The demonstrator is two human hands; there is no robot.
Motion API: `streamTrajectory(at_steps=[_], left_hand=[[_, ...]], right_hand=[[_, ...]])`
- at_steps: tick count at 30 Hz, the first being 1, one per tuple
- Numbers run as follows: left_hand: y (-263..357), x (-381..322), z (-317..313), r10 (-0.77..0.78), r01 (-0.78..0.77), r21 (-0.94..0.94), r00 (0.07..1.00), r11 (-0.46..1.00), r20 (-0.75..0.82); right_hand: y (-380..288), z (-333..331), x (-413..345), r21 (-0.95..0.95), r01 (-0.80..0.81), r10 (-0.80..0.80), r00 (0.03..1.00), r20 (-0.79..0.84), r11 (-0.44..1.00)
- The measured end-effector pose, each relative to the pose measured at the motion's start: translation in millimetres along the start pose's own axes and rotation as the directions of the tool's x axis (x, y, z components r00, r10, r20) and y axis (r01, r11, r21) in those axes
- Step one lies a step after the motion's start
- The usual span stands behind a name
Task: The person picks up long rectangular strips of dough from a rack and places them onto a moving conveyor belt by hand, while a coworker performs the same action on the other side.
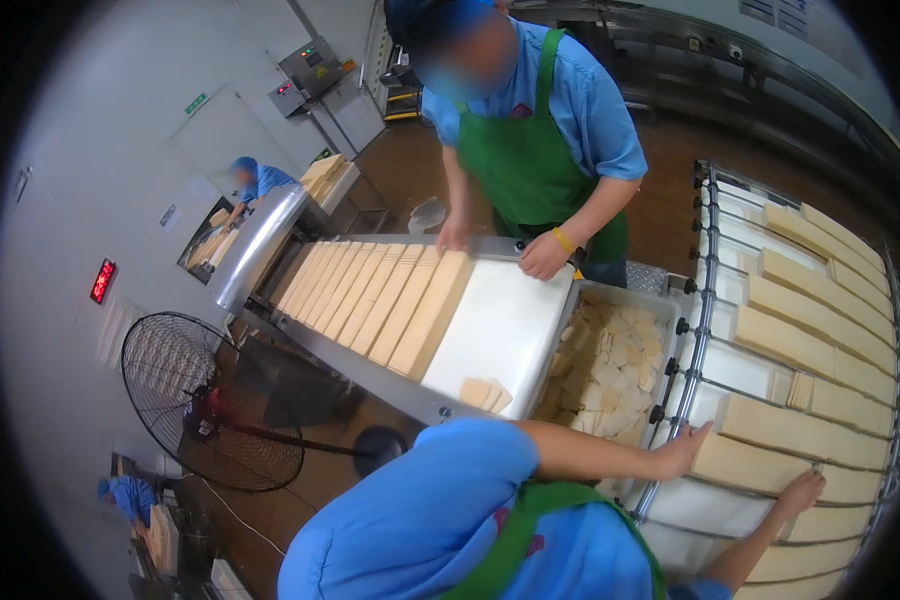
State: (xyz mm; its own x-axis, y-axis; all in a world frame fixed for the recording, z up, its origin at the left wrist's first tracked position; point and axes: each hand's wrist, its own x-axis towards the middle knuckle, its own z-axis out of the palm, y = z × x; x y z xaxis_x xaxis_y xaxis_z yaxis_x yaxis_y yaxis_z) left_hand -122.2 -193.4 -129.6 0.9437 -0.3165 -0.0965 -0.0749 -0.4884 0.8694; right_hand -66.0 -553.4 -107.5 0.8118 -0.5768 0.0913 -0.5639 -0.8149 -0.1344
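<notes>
My left hand (679, 452) is at the near end of a row of pale, wafer-like slabs (750, 463), its fingertips against the corner. Farther along the same row, my right hand (801, 492) has its fingers over the lower edge. Whether the left fingers grip or only rest there is not clear. The row lies in one lane of a white lane table (727, 499) divided by thin metal rods. Similar slabs (802, 427) fill much of the adjoining lane. A metal rail with black knobs (694, 371) runs along the near side, beneath my left forearm.
A tub (669, 330) of broken pale pieces (607, 360) stands between the lane table and a white conveyor (487, 315) carrying long slabs (390, 300). Across the conveyor, a co-worker in a green apron (529, 165) has both hands at its edge. A pedestal fan (210, 412) stands behind.
</notes>
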Motion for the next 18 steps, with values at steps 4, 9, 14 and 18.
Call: streamTrajectory(at_steps=[4,9,14,18], left_hand=[[-3,38,26,0.101,-0.086,-0.137,0.989,0.987,0.107],[19,39,-10,0.031,0.03,-0.2,0.954,0.979,0.298],[5,15,-50,0.113,-0.099,-0.244,0.993,0.965,0.046],[-43,-41,-118,0.079,-0.079,0.016,0.923,0.997,-0.377]], right_hand=[[14,17,27,-0.323,-0.134,0.096,0.987,-0.13,0.937],[51,41,63,-0.299,-0.155,0.156,0.988,-0.02,0.942],[70,68,82,-0.534,-0.108,0.088,0.994,-0.062,0.839],[-43,17,26,-0.243,-0.131,0.199,0.938,0.283,0.961]])
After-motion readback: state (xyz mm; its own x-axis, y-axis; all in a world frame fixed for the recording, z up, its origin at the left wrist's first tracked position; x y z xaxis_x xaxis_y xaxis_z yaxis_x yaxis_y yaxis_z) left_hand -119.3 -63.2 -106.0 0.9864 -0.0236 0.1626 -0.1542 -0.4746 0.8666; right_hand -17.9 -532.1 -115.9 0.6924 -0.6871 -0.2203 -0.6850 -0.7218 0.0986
